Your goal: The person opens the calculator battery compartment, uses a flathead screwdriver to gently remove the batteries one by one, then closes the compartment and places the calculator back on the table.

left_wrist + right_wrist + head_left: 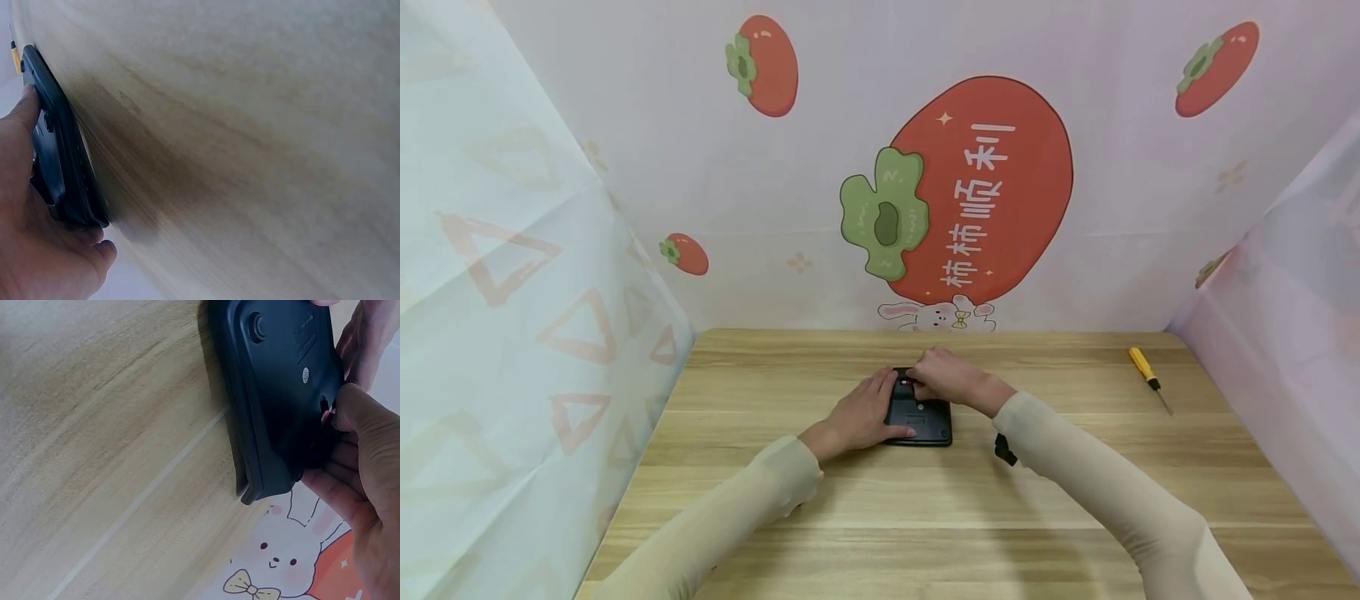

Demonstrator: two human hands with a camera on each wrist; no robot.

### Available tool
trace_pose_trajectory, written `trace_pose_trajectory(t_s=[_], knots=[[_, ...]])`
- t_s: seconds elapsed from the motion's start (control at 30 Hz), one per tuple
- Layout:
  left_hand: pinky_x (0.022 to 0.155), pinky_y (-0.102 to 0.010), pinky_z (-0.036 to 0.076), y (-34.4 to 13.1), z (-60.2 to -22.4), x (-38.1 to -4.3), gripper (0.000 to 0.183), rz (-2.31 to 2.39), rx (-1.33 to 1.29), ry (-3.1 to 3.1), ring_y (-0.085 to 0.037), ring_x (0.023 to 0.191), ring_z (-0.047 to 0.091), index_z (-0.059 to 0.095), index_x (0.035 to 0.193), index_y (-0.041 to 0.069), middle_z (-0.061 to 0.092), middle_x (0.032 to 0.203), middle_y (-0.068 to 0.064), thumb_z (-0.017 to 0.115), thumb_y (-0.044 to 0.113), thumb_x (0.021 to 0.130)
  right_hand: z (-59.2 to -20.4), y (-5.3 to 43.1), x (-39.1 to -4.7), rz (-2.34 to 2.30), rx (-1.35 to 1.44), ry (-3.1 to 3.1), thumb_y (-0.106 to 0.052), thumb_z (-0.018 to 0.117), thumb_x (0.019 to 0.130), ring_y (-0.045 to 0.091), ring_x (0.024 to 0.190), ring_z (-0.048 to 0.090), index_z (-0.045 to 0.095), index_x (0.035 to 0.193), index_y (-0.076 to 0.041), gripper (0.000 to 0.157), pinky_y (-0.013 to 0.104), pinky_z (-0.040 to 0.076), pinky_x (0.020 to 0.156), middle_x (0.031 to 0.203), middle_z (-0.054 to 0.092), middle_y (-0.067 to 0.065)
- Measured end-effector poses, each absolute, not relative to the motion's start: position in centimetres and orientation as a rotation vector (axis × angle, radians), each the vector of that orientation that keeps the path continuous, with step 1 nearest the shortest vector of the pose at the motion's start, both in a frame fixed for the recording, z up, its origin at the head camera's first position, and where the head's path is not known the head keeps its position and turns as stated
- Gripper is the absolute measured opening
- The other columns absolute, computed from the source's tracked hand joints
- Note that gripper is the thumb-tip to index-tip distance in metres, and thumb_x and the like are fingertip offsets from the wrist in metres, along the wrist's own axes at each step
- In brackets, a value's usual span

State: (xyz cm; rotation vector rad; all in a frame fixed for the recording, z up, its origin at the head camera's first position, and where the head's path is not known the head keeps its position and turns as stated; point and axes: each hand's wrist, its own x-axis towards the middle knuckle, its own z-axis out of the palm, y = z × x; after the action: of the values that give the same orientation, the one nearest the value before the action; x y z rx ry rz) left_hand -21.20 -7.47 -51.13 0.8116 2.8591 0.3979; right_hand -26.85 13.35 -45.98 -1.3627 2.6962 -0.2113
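Note:
A black calculator (931,429) lies back side up on the wooden table, with round feet and a small label on its back. My left hand (861,414) holds its left side, thumb laid across the back and the other fingers along the edge. At its far end, the right hand (947,377) grips the end with bent fingers. In the right wrist view, that thumb presses beside a small opening in the calculator (281,381) where a bit of red shows. The fingertips sit at the end edge, and the palm side is partly hidden.
A yellow-handled screwdriver (1141,365) lies at the back right of the table (760,533). A small black object (1003,450) shows below the right sleeve. Behind the table stands a wall covering (1120,275) printed with persimmons, and patterned sheets hang at both sides.

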Motion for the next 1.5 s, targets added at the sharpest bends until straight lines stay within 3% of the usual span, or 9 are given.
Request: trace_pose_trajectory(t_s=[0.6, 1.1, 1.33, 1.5], knots=[[0.127, -0.046, 0.031, -7.5, -51.3, -21.1, 0.109, 0.435, 0.810, 2.860, -0.035, 0.157, 0.032, 0.025, 0.165, -0.003, 0.026, 0.171, -0.023, 0.068, 0.069, 0.094, -46.8, 13.4, -26.7, -0.109, -1.446, 2.783, -0.011, 0.074, 0.095, 0.005, 0.053, 0.047, 0.071, 0.083, -0.012, 0.013, 0.022, 0.040, 0.055, 0.059, 0.050, -0.008], [0.125, -0.046, 0.035, -7.5, -51.6, -21.3, 0.110, 0.450, 0.780, 2.837, -0.036, 0.157, 0.031, 0.022, 0.166, -0.001, 0.023, 0.173, -0.021, 0.066, 0.070, 0.094, -47.1, 13.6, -26.7, -0.083, -1.504, 2.812, -0.011, 0.074, 0.096, 0.006, 0.056, 0.054, 0.074, 0.089, -0.009, 0.008, 0.024, 0.047, 0.056, 0.065, 0.060, -0.005], [0.124, -0.047, 0.036, -7.5, -51.4, -21.2, 0.110, 0.460, 0.781, 2.835, -0.037, 0.157, 0.032, 0.022, 0.166, -0.001, 0.023, 0.172, -0.021, 0.066, 0.070, 0.095, -46.9, 13.7, -26.6, -0.003, -1.483, 2.817, -0.013, 0.072, 0.101, 0.011, 0.065, 0.065, 0.077, 0.102, -0.007, 0.009, 0.027, 0.053, 0.060, 0.077, 0.071, 0.001], [0.124, -0.048, 0.037, -7.5, -51.2, -21.1, 0.110, 0.458, 0.774, 2.833, -0.037, 0.157, 0.032, 0.022, 0.166, -0.001, 0.023, 0.172, -0.021, 0.066, 0.070, 0.095, -47.0, 13.7, -26.6, -0.038, -1.438, 2.818, -0.014, 0.070, 0.102, 0.010, 0.065, 0.065, 0.077, 0.106, -0.006, 0.011, 0.025, 0.053, 0.060, 0.078, 0.072, 0.001]])
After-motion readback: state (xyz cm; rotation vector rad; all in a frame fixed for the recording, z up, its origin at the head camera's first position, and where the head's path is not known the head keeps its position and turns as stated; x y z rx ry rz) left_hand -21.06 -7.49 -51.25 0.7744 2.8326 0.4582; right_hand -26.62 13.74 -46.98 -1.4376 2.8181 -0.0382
